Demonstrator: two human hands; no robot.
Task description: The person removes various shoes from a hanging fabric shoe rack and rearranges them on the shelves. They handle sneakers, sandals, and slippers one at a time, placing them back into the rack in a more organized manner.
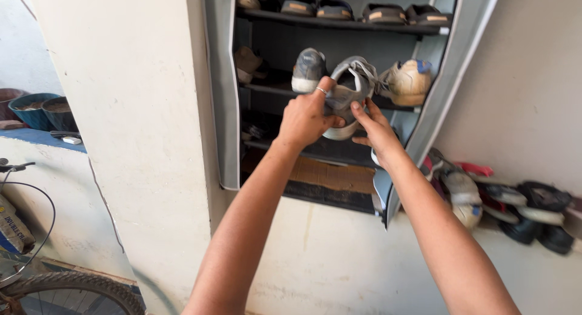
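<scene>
Both hands clamp one grey sneaker (347, 97): our left hand (306, 118) closes over its heel collar, thumb up near the opening; our right hand (377, 128) cups it from beneath, fingers spread against the sole. We hold the shoe in front of the middle shelf (267, 87) of the grey shoe cabinet (221, 109), above the lower shelf.

Handling, as we judge it: light, soft fabric upper that gives under the fingers, stiffer pale sole, loose laces that may snag. Heel and sole look like the firm places to grip.

Count: on the middle shelf, one grey sneaker (308, 69) left of ours and one tan sneaker (407, 81) right. Top shelf: four dark sandals (357, 10) seen clearly. A pile of shoes (515, 206) lies on the floor to the right, too tangled to count.
</scene>
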